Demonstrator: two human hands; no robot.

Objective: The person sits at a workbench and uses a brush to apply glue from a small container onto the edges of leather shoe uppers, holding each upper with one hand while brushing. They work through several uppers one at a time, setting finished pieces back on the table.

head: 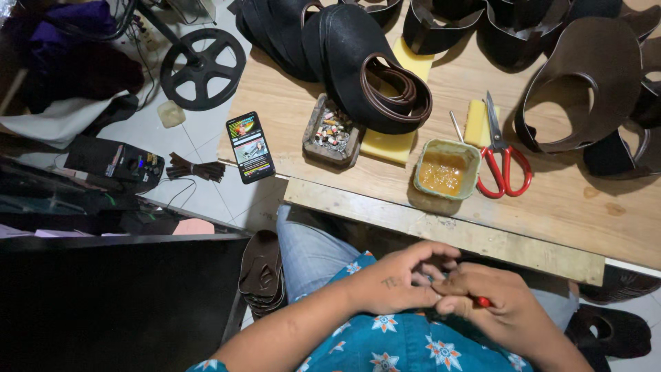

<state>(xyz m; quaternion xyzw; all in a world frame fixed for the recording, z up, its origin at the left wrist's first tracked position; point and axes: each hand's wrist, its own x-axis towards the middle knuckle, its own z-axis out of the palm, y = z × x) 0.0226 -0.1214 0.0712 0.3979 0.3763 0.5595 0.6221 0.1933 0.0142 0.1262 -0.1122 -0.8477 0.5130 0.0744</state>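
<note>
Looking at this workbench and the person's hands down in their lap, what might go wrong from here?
The phone hangs over the wooden table's edge; a knock might drop it to the floor. The open cup of amber glue sits near the front edge beside the red scissors and could tip if someone reaches for them. The left hand and right hand work tightly on something small with a red tip, so a fingertip may get nicked.

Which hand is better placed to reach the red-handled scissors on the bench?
Right, probably: the right hand sits below the scissors; the left hand is further left.

Wood bench (551, 207) over pale tile floor (206, 138).
</note>
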